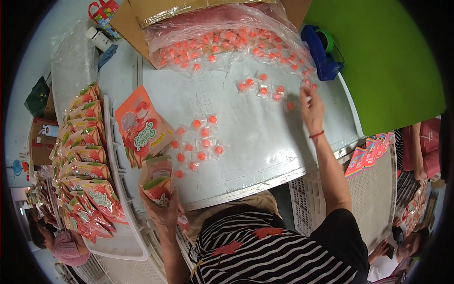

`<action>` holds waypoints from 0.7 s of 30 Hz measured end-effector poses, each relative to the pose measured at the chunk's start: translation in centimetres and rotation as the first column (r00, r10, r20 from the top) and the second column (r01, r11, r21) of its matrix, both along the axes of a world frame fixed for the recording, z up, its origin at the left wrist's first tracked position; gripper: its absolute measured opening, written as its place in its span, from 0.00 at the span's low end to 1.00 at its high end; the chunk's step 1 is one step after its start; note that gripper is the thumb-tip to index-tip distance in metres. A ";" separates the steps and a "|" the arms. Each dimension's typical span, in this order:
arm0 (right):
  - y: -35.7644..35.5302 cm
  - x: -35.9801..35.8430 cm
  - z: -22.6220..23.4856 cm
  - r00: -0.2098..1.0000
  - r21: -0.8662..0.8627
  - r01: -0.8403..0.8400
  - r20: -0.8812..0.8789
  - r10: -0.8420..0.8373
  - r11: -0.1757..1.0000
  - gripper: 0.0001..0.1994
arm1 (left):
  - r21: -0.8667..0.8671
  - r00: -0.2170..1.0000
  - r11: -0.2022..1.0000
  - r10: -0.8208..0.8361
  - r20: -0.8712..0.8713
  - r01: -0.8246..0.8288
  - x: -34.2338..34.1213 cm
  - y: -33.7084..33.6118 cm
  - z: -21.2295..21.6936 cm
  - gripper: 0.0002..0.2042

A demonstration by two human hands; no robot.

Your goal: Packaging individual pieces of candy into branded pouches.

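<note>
My left hand (164, 211) is wrapped round a peach-coloured pouch (157, 165) whose mouth gapes upward, at the table's near left edge. My right hand (312, 111) is reached out on the right, its fingers bent together; small clear-wrapped red candies (309, 84) show right at the fingertips, and what the fingers pinch is hidden. Just left of that hand lies a single wrapped candy (290, 106), with several more candies (264, 91) scattered beyond it. Another loose cluster of candies (202, 155) lies beside the pouch. Flat pouches (142, 124) rest on the table's left side.
A cardboard box (128, 27) at the back spills a clear plastic bag full of candies (227, 40). Beside it stands a blue tape dispenser (321, 54). Filled pouches (85, 165) crowd a white crate (137, 246) on the left. More crates (373, 189) and co-workers flank the table.
</note>
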State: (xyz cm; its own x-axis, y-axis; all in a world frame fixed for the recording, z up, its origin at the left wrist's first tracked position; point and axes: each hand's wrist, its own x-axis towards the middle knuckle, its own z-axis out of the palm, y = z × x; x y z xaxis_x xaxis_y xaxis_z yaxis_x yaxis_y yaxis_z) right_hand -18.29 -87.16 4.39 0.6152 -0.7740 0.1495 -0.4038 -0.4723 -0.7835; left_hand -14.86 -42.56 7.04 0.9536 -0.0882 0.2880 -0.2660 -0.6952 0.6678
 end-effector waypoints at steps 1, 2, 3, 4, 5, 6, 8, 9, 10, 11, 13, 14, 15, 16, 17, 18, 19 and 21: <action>1.2 -0.6 -0.5 1.000 -0.001 0.003 -0.002 -0.003 1.000 0.10 | 0.036 0.999 0.999 0.020 0.039 -0.021 0.0 -0.1 -0.2 0.40; 2.3 -1.2 -1.2 0.996 -0.288 -0.087 0.010 0.094 0.954 0.09 | 0.034 0.999 0.999 0.011 0.036 -0.012 0.0 -0.3 -0.2 0.40; 2.9 -1.5 -1.9 0.981 -0.550 -0.164 -0.007 0.192 0.819 0.07 | 0.025 0.999 1.000 -0.004 0.047 0.002 0.2 -0.5 -0.1 0.39; 2.8 -1.7 -2.6 0.982 -0.551 -0.160 -0.007 0.187 0.819 0.07 | 0.017 0.998 1.000 -0.017 0.059 0.016 0.2 -0.6 0.0 0.39; 2.8 -1.5 -3.1 0.981 -0.598 -0.180 -0.046 0.191 0.781 0.09 | 0.017 0.998 1.000 -0.020 0.062 0.019 0.3 -0.6 0.1 0.39; 2.7 -1.4 -3.5 0.978 -0.642 -0.202 -0.085 0.193 0.740 0.10 | -0.017 0.999 0.999 -0.033 0.036 0.034 0.4 -0.7 0.2 0.39; 2.0 -1.8 -3.7 0.981 -0.654 -0.187 -0.093 0.168 0.733 0.08 | -0.052 0.999 0.998 -0.043 0.011 0.043 0.4 -0.6 0.3 0.38; 1.5 -2.1 -3.7 0.984 -0.665 -0.176 -0.103 0.144 0.725 0.06 | -0.054 0.999 0.998 -0.035 -0.005 0.035 0.3 -0.4 0.3 0.38; 0.9 -2.2 -3.7 0.983 -0.660 -0.184 -0.141 0.121 0.729 0.07 | -0.055 0.999 0.998 -0.027 -0.022 0.026 0.3 -0.2 0.3 0.38; 0.6 -2.2 -3.4 0.982 -0.660 -0.189 -0.142 0.126 0.727 0.07 | -0.056 1.000 0.998 -0.022 -0.023 0.021 0.1 -0.1 0.2 0.38; 0.3 -1.9 -2.7 0.982 -0.713 -0.176 -0.080 0.171 0.679 0.10 | -0.004 1.000 1.000 -0.003 -0.003 0.003 -0.3 0.2 -0.2 0.39; 0.4 -1.7 -1.8 0.967 -0.678 -0.223 -0.060 0.249 0.700 0.14 | -0.004 1.000 1.000 -0.002 -0.003 0.002 -0.3 0.2 -0.2 0.39; 0.8 -0.8 -1.8 0.966 -0.678 -0.223 -0.059 0.251 0.700 0.14 | -0.030 0.998 1.000 0.004 -0.059 -0.005 -0.3 0.3 -0.2 0.43; 1.2 0.5 -1.9 0.955 -0.574 -0.215 0.047 0.294 0.790 0.15 | -0.056 0.993 0.998 0.009 -0.115 -0.015 -0.3 0.4 -0.2 0.46; 1.4 1.9 -2.0 0.935 -0.457 -0.216 0.158 0.318 0.863 0.16 | -0.056 0.994 0.998 0.009 -0.112 -0.015 -0.1 0.4 -0.3 0.46; 1.2 3.2 -2.4 0.937 -0.274 -0.222 0.206 0.283 0.936 0.20 | -0.058 0.997 0.998 -0.014 -0.074 0.009 0.1 0.5 -0.4 0.46; 0.5 4.2 -2.9 0.937 -0.276 -0.219 0.208 0.281 0.936 0.20 | -0.059 0.999 0.998 -0.036 -0.036 0.034 0.3 0.5 -0.4 0.46; -1.0 6.0 -4.5 0.936 0.056 -0.141 0.331 0.115 0.988 0.22 | -0.048 1.000 0.999 -0.009 -0.013 0.008 0.3 0.1 0.2 0.44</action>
State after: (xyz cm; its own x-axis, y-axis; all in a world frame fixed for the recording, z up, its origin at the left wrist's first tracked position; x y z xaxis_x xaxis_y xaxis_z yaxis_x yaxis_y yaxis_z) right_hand -12.27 -88.14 -0.09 0.6371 -0.7095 0.3013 -0.0600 -0.4353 -0.8983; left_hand -14.56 -42.49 7.29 0.9565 -0.0830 0.2796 -0.2630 -0.6603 0.7035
